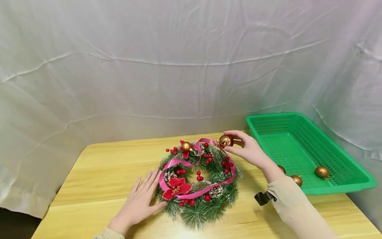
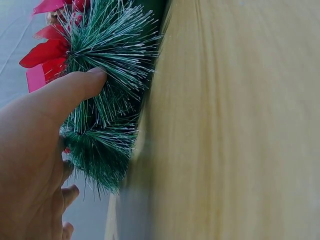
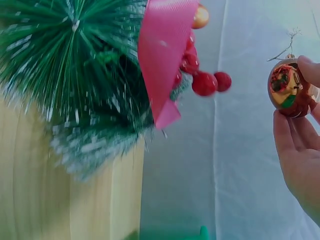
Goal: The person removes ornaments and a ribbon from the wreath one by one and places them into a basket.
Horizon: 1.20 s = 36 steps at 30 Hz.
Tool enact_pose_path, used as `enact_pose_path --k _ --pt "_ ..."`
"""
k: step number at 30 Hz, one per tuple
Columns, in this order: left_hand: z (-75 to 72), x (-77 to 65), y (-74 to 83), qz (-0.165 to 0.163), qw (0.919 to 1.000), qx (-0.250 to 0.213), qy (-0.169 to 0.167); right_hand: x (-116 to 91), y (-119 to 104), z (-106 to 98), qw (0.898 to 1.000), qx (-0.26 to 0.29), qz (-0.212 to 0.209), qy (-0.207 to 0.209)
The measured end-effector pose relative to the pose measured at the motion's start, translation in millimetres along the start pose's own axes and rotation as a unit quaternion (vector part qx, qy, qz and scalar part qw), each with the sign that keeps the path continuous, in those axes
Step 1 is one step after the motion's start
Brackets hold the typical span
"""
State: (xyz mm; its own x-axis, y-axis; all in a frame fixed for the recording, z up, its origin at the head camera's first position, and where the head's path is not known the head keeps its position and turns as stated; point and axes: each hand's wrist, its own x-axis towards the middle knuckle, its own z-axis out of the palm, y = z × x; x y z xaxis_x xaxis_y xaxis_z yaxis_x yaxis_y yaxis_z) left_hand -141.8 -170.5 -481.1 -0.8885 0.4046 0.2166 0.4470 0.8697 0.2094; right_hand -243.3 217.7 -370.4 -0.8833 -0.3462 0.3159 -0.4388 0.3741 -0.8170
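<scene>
A green Christmas wreath [image 1: 197,212] lies on the table, trimmed with red berries, pinecones, a red poinsettia [image 1: 176,188] and a loose pink ribbon [image 1: 206,189]. One gold bauble [image 1: 186,146] sits at its far side. My right hand [image 1: 246,149] pinches a shiny copper-gold bauble [image 1: 225,141] just above the wreath's far right edge. In the right wrist view a thin twisted wire [image 3: 291,44] sticks out from that bauble's cap. With fingers extended, my left hand [image 1: 141,199] rests against the wreath's left side; its thumb touches the green needles [image 2: 115,55].
A green plastic basket [image 1: 337,156] stands at the right of the wooden table [image 1: 98,172]. Several gold baubles lie in it, one [image 1: 322,172] near its right wall, others partly behind the right forearm. A pale curtain [image 1: 179,83] hangs behind the table.
</scene>
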Motion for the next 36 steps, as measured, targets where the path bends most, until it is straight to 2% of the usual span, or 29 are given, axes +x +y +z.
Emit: enact_pose_path --k 3,8,11,22,29,36 --pt "0.8 -0.2 0.0 0.001 1.0000 0.002 0.003 -8 1 -6 1.000 0.000 0.003 0.008" --pt "2.0 -0.4 -0.6 0.003 0.9999 0.007 0.007 -27 1 -16 0.999 0.021 0.040 0.006" --pt "2.3 -0.4 -0.8 0.004 0.9999 0.007 0.008 -39 4 -23 0.999 0.010 0.053 0.009" --pt "2.2 -0.2 -0.3 -0.001 1.0000 0.002 0.003 -85 13 -57 0.998 -0.039 0.043 0.038" --pt "2.5 -1.2 -1.4 -0.001 1.0000 0.001 0.004 -110 16 -81 0.992 -0.046 0.095 0.066" --pt "1.6 -0.1 0.1 -0.001 1.0000 -0.003 0.006 -126 15 -104 0.987 -0.071 0.123 0.078"
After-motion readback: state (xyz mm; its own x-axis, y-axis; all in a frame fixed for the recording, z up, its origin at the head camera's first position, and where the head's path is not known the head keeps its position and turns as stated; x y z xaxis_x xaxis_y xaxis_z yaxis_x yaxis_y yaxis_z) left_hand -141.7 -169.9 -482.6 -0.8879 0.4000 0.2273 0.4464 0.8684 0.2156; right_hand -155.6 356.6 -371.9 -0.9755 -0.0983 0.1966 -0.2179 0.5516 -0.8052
